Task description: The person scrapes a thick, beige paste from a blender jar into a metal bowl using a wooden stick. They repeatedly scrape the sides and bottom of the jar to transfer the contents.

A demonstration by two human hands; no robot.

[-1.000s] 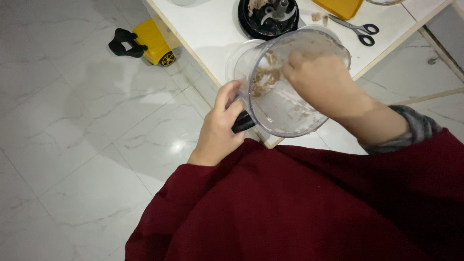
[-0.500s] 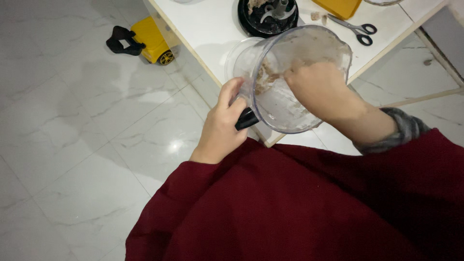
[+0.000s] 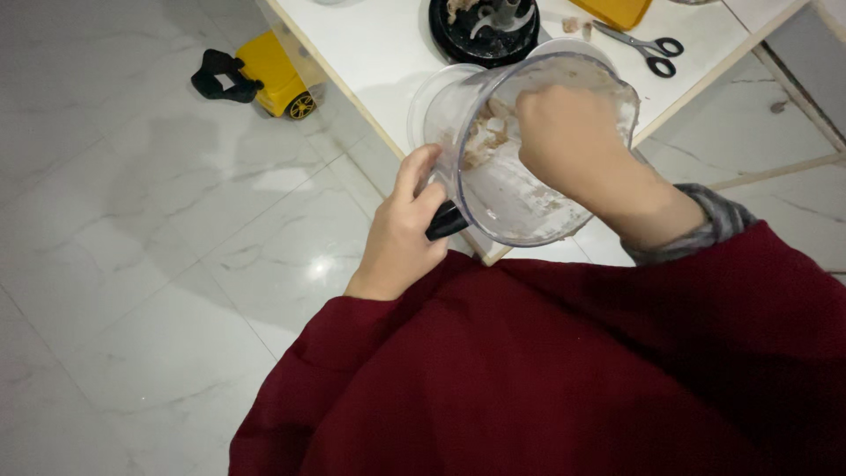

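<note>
I see the left hand (image 3: pixel 401 234) closed around the black handle (image 3: pixel 447 220) of a clear plastic chopper bowl (image 3: pixel 502 189). Its fingers wrap the handle firmly and the thumb lies along the bowl's wall. The bowl is tilted, with its opening turned up and toward the right hand, and it is held in the air over the near edge of the white counter (image 3: pixel 388 70).

The right hand (image 3: pixel 564 141) is inside the bowl, through the opening. Its fingers are curled and point down to the inner wall, but I cannot tell if they grip something, because the back of the hand hides the tips. Just left of these fingers, a pale brown minced paste (image 3: pixel 483 137) sticks to the inner wall, and thin smears cover the bottom below them.

Beyond the bowl, farther from both hands, a black blade base (image 3: pixel 485 26) stands on the counter. To the right of it lie scissors (image 3: pixel 643 42) with black handles, near a yellow object (image 3: pixel 612 11) at the top edge. On the floor, well apart to the left of the left hand, stands a yellow toy vehicle (image 3: pixel 264 75). A dark red garment (image 3: pixel 564 370) covers both arms.
</note>
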